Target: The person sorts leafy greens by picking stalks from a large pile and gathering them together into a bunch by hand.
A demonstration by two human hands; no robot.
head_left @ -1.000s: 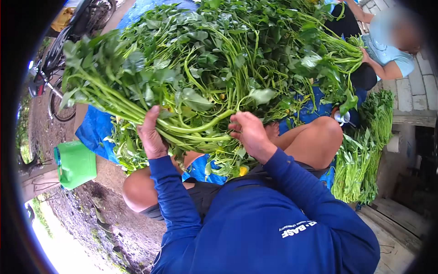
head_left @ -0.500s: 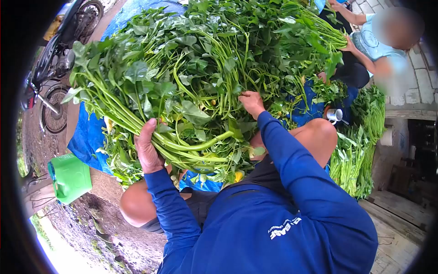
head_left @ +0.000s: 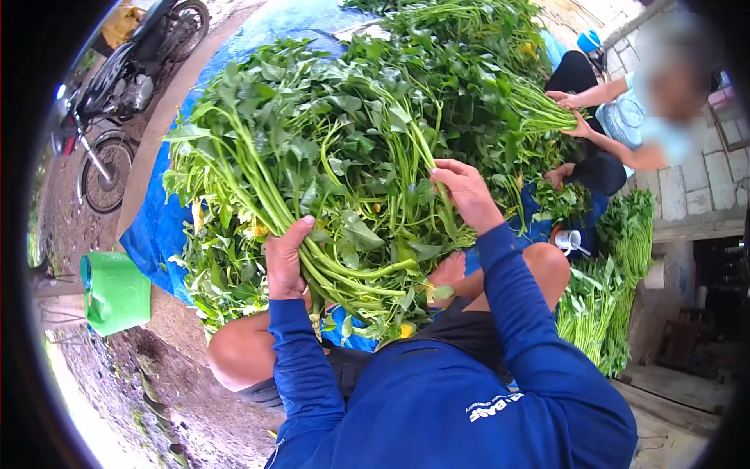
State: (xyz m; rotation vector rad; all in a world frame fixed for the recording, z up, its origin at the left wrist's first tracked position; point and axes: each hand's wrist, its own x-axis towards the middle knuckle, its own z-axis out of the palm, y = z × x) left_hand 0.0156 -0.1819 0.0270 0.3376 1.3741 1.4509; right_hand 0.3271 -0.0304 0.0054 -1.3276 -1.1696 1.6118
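A bundle of long green leafy stems [head_left: 262, 187] lies in my left hand [head_left: 286, 260], whose fingers wrap round it with the thumb on top. To the right, my right hand [head_left: 462, 190] pinches a green stem [head_left: 422, 144] at the near edge of a large heap of leafy greens [head_left: 344, 102]. The bundle's cut ends point right, towards my right foot [head_left: 448, 270], and its leaves spread to the upper left.
A blue tarp [head_left: 144, 242] lies under the heap. At the upper right a co-worker [head_left: 625, 129] holds more stems. Tied bundles [head_left: 586, 313] and a white mug [head_left: 567, 241] are on my right. A green container [head_left: 117, 293] and a motorcycle [head_left: 117, 90] stand left.
My right hand has moved from the bundle's end out to the heap and now pinches a stem. My left hand still holds the bundle. The co-worker's hands have come together on their stems.
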